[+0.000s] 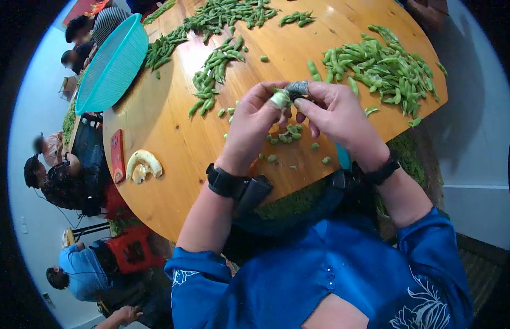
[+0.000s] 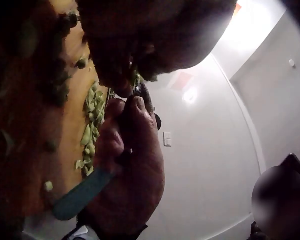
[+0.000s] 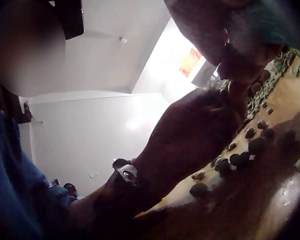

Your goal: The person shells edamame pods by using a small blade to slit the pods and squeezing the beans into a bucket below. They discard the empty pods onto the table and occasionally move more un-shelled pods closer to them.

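Observation:
Both hands meet over the near part of the wooden table [image 1: 173,203]. My left hand [image 1: 253,118] pinches a small green bean pod [image 1: 278,91] between thumb and fingers, largely covered by them. Right beside it, my right hand [image 1: 340,112] has its fingers curled round a tool with a teal handle [image 1: 344,157], which sticks out below the palm, also in the left wrist view. Its working end is mostly hidden; a dark tip shows at the pod. Grey wrapping [image 1: 297,88] covers a right fingertip. Below the hands lie several loose shelled beans [image 1: 288,134].
A pile of pods [image 1: 395,71] lies to the right, with more pods [image 1: 211,77] at left centre and along the far side. A teal basket [image 1: 115,66] leans at the left edge. Near it are a red phone-like object [image 1: 118,156] and a curved pale peel [image 1: 144,164]. Other people sit beyond.

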